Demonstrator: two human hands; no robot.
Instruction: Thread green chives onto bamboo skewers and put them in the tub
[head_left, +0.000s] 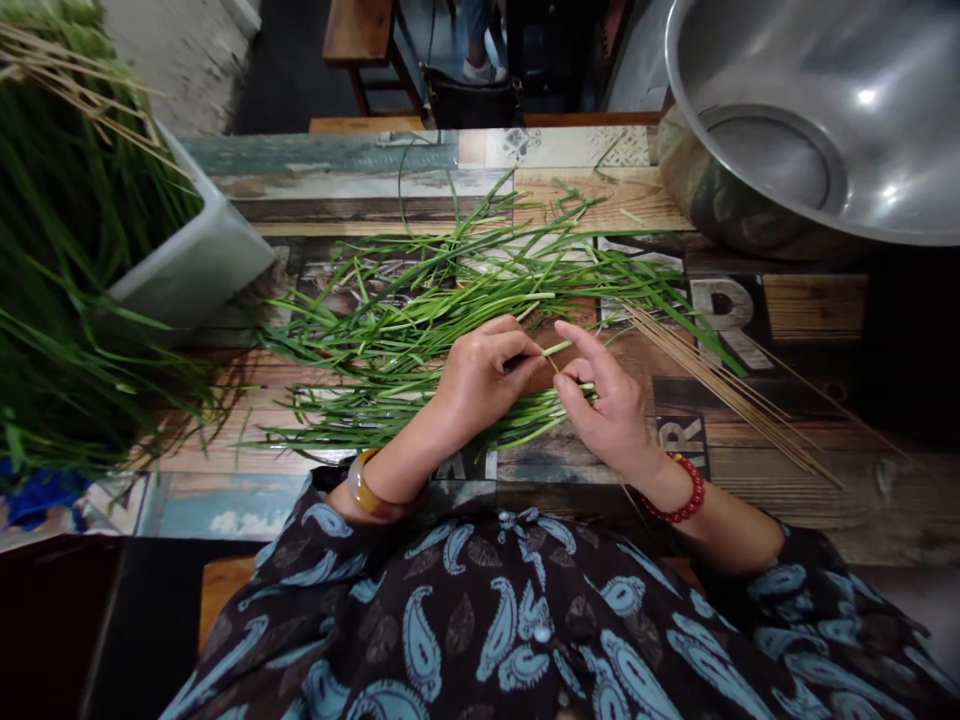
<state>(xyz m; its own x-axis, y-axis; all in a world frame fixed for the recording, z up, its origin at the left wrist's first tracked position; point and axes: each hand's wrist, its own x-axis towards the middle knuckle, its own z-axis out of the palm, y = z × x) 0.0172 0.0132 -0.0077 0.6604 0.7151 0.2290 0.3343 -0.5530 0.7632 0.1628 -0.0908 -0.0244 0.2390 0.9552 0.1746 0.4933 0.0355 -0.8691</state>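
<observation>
My left hand (487,370), with an amber-coloured bangle on its wrist, pinches a green chive stalk (557,348) whose pale end sticks out towards the right. My right hand (609,405) wears a red bead bracelet and is closed on a thin bamboo skewer (553,366). The skewer's tip points up at the left fingertips, and its other end shows below the right palm. Pale chive ends lie against the right fingers; whether these are threaded on the skewer is hidden. Under and beyond both hands, loose chives (420,325) spread across the table.
Several bamboo skewers (720,390) lie to the right on the patterned wooden table (817,310). A large steel basin (686,185) stands at the far right. On the left, a white tub (206,255) overflows with chives. Across the table are a black bag (472,103) and a wooden stool (360,30).
</observation>
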